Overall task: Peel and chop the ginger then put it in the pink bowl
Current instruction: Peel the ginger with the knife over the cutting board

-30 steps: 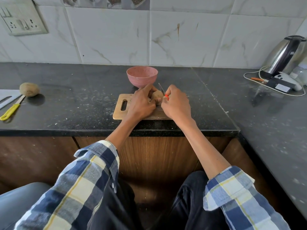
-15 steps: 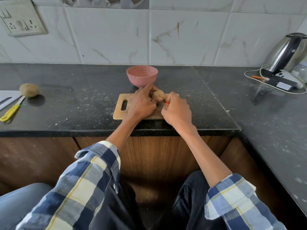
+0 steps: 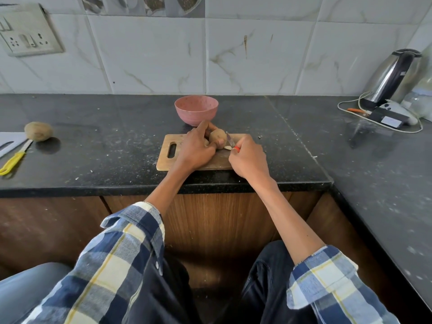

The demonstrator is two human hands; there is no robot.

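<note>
Knife (image 3: pixel 230 141) blade now back against ginger (image 3: pixel 217 141) after a stroke; pale sliver shows. My left hand (image 3: pixel 196 150) grips ginger, right hand (image 3: pixel 249 161) holds knife. Peeling continues; bowl (image 3: pixel 196 112) waits.

pink bowl (image 3: pixel 196 112) — seemingly just behind board (image 3: pixel 166 164)

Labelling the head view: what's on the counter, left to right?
Yellow-handled tool → brown lump → cutting board → pink bowl → ginger, held by the left hand → knife, in the right hand → kettle.
</note>
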